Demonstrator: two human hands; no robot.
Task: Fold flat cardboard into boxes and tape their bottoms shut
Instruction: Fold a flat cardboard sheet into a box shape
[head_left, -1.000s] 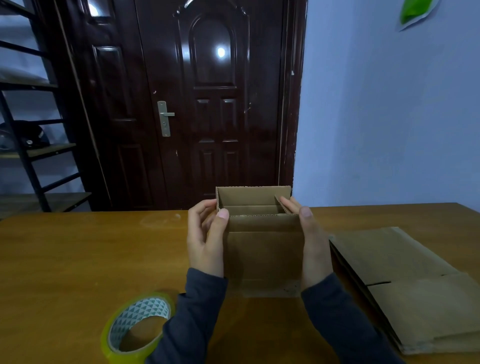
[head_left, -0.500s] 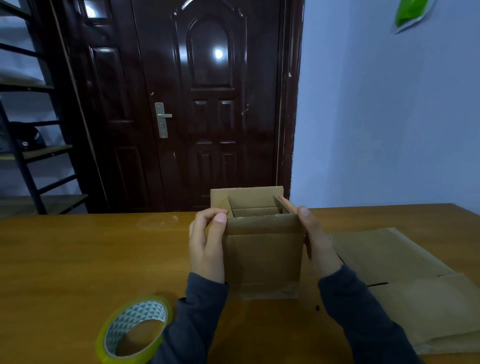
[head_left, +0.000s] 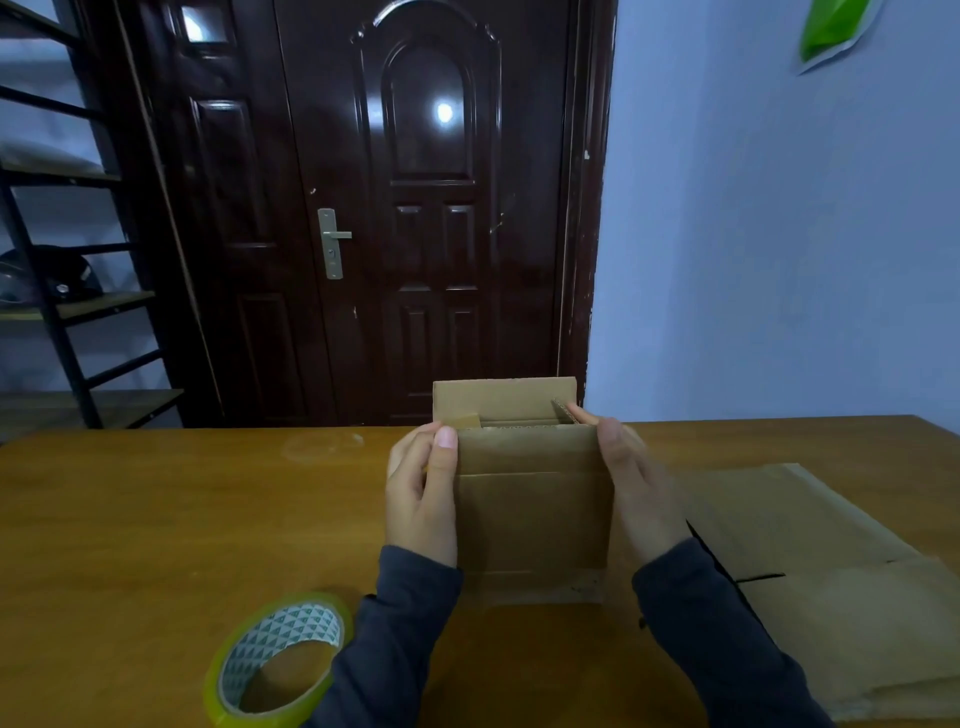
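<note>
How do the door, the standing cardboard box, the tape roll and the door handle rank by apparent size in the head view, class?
1. door
2. cardboard box
3. tape roll, helped by lying nearest the camera
4. door handle, far off, so this is apparent size only

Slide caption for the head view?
Left hand and right hand hold an upright cardboard box on a table, tape roll and flat cardboard nearby.
</note>
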